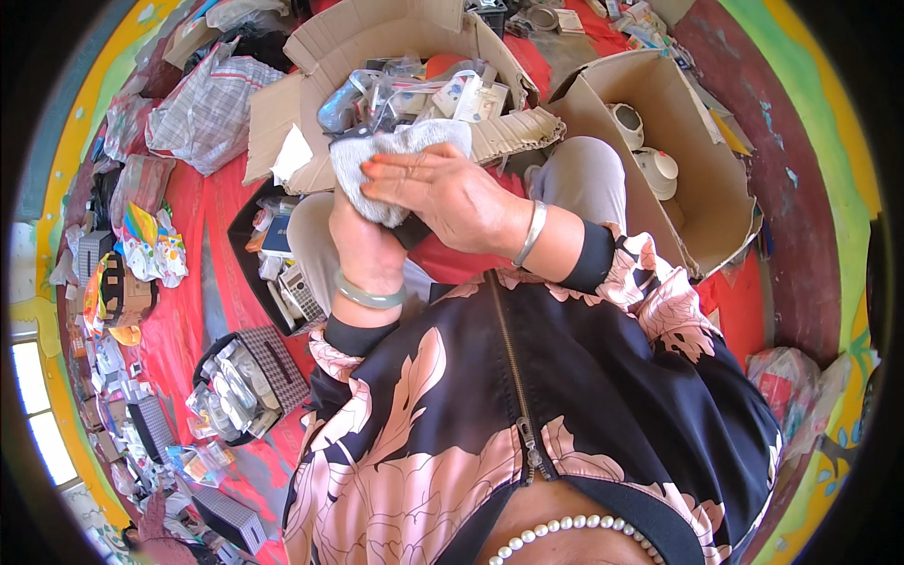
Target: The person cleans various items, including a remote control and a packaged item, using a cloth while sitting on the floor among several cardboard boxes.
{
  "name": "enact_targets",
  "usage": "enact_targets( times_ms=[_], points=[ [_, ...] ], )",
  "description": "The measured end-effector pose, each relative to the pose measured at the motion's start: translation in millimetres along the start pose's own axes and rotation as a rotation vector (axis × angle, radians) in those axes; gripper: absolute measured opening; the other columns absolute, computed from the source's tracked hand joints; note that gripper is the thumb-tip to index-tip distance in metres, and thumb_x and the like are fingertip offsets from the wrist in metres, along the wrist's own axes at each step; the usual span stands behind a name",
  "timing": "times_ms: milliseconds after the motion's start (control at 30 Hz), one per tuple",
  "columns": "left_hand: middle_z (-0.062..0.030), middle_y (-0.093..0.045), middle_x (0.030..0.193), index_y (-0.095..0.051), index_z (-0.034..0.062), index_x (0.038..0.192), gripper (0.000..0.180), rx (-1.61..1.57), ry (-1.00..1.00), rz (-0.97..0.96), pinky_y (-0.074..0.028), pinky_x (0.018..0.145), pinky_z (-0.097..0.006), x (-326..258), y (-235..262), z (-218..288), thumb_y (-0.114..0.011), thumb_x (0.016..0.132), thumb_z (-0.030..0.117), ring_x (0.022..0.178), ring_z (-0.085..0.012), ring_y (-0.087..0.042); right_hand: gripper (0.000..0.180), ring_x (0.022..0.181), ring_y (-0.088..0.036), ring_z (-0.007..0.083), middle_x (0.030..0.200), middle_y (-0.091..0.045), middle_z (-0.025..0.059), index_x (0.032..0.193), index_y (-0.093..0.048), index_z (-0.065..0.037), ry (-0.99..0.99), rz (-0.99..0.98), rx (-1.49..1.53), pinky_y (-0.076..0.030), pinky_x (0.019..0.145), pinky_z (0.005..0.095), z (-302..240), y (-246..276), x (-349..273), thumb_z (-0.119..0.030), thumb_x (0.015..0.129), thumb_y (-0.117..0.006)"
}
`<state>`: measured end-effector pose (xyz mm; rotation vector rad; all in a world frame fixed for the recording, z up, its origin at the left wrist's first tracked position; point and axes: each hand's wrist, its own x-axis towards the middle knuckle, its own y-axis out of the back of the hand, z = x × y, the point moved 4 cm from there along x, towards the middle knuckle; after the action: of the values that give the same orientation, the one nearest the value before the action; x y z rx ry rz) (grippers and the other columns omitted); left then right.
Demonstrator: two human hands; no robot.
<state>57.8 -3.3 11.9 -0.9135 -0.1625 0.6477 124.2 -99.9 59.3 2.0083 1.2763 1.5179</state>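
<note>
A grey-white cloth (405, 151) lies over a dark object (411, 232), held in front of the open cardboard box. Only a black edge of that object shows between my wrists, and its kind is hidden. My right hand (461, 200) presses the cloth from above, its fingers together across it. My left hand (365, 247) supports the bundle from below; the cloth and right hand cover most of its fingers. Just beyond, the cardboard box (377, 40) is heaped with bagged small items (424, 94).
To the right, a taller carton (702, 212) contains white rounded devices (656, 173). A dark bin (252, 235) stands by my left knee, with a checked fabric basket (273, 363) of packaged items nearer. A plaid bag (212, 108) sits far left on red floor covering (188, 311).
</note>
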Motion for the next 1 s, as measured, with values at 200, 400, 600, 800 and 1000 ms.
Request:
enact_targets(
  times_ms=[200, 400, 600, 800, 1000],
  points=[
    [-0.0106, -0.057, 0.106, -0.047, 0.0002, 0.121, 0.052, -0.032, -0.071, 0.033, -0.044, 0.087, -0.035, -8, -10, 9, -0.032, 0.095, 0.042, 0.095, -0.0222, -0.056, 0.039, 0.115, -0.050, 0.0227, 0.121, -0.055, 0.0092, 0.108, -0.060, -0.009, 0.161, -0.067, 0.087, -0.038, 0.086, 0.0346, -7, 8, -17, 0.000, 0.071, -0.052],
    [-0.0085, -0.058, 0.089, -0.046, 0.0011, 0.123, 0.053, 0.019, -0.213, -0.055, -0.048, 0.075, -0.034, 4, 4, 46, -0.039, 0.093, 0.044, 0.079, -0.0213, -0.058, 0.031, 0.095, -0.059, 0.0264, 0.108, -0.060, 0.0096, 0.097, -0.063, -0.008, 0.046, -0.221, 0.077, -0.046, 0.078, 0.0335, 16, 29, -37, 0.001, 0.068, -0.059],
    [-0.0097, -0.058, 0.091, -0.045, 0.0005, 0.123, 0.052, -0.036, -0.191, -0.078, -0.048, 0.078, -0.037, -2, -1, 33, -0.041, 0.092, 0.042, 0.084, -0.0202, -0.057, 0.038, 0.084, -0.059, 0.0280, 0.096, -0.059, 0.0114, 0.101, -0.064, -0.009, 0.118, 0.218, -0.039, -0.050, 0.071, 0.0355, -18, 50, 7, 0.004, 0.067, -0.057],
    [-0.0104, -0.058, 0.087, -0.050, -0.0009, 0.115, 0.047, -0.135, -0.165, 0.003, -0.048, 0.074, -0.036, -12, 21, 40, -0.041, 0.093, 0.040, 0.080, -0.0236, -0.057, 0.035, 0.094, -0.052, 0.0269, 0.100, -0.055, 0.0078, 0.099, -0.064, -0.012, 0.198, -0.127, 0.174, -0.042, 0.081, 0.0356, -29, -6, -4, -0.005, 0.066, -0.056],
    [-0.0135, -0.058, 0.086, -0.050, 0.0014, 0.111, 0.056, -0.198, -0.481, 0.208, -0.049, 0.070, -0.041, -20, 123, 127, -0.024, 0.095, 0.048, 0.077, -0.0264, -0.057, 0.043, 0.083, -0.055, 0.0244, 0.097, -0.056, 0.0102, 0.095, -0.065, -0.007, -0.121, -0.254, 0.359, -0.047, 0.071, 0.0301, 7, -20, -33, 0.014, 0.062, -0.048]
  ],
)
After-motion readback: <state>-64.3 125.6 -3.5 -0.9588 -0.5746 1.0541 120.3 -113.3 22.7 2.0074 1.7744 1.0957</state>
